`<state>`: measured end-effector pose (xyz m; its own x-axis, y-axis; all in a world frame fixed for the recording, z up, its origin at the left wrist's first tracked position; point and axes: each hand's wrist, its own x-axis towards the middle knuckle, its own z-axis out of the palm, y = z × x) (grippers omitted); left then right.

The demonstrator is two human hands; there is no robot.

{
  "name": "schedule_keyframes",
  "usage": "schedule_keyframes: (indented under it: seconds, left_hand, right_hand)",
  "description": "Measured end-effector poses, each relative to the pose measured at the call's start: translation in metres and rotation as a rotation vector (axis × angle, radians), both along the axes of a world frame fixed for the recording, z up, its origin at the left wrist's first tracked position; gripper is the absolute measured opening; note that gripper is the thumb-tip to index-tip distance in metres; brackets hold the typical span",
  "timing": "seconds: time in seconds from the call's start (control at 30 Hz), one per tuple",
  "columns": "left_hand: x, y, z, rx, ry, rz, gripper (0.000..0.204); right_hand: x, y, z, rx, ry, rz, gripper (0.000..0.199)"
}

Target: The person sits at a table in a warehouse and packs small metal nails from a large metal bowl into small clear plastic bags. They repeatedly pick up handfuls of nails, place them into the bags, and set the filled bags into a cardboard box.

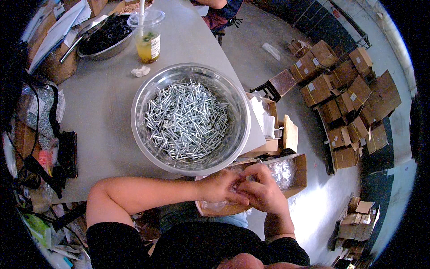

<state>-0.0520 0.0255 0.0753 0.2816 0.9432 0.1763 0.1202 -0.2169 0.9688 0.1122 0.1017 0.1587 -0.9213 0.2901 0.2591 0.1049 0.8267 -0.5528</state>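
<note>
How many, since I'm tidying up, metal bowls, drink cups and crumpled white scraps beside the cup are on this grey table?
Metal bowls: 2, one with screws, one with black pieces
Drink cup: 1
Crumpled white scrap: 1
Total: 4

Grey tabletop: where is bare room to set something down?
Widest: the tabletop between the metal bowl and the black device. A second patch lies between drink cup and right edge, beyond the bowl. Crowded: the left edge, with its clear bag, and the near side, where left hand and right hand meet over a cardboard box.
</note>
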Motion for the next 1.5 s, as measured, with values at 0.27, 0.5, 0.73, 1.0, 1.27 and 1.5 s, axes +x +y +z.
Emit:
schedule_keyframes:
  seconds: [0.27, 0.5, 0.73, 1.0, 1.27, 1.5]
  left_hand:
    - [0.004, 0.001, -0.007, 0.065, -0.172, 0.213, 0.023]
    - [0.002, 0.0, -0.005, 0.204, 0.033, 0.261, 0.01]
    - [0.005, -0.004, 0.002, 0.16, 0.003, 0.263, 0.011]
    - [0.004, -0.005, 0.004, -0.116, -0.187, 0.253, 0.011]
    - [0.003, -0.006, -0.003, -0.122, -0.194, 0.24, 0.019]
    - [0.004, -0.002, -0.01, -0.074, -0.209, 0.214, 0.019]
  right_hand:
    - [0.016, 0.004, -0.019, -0.169, 0.029, -0.318, 0.016]
    - [0.009, 0.003, -0.026, -0.229, -0.003, -0.261, 0.014]
    - [0.021, 0.008, -0.033, -0.384, 0.023, -0.185, 0.013]
    - [0.093, 0.04, -0.04, -0.105, -0.232, -0.709, 0.018]
    - [0.059, 0.018, -0.101, -0.138, -0.567, -0.499, 0.024]
    - [0.027, -0.008, -0.193, 0.01, -0.433, -0.395, 0.021]
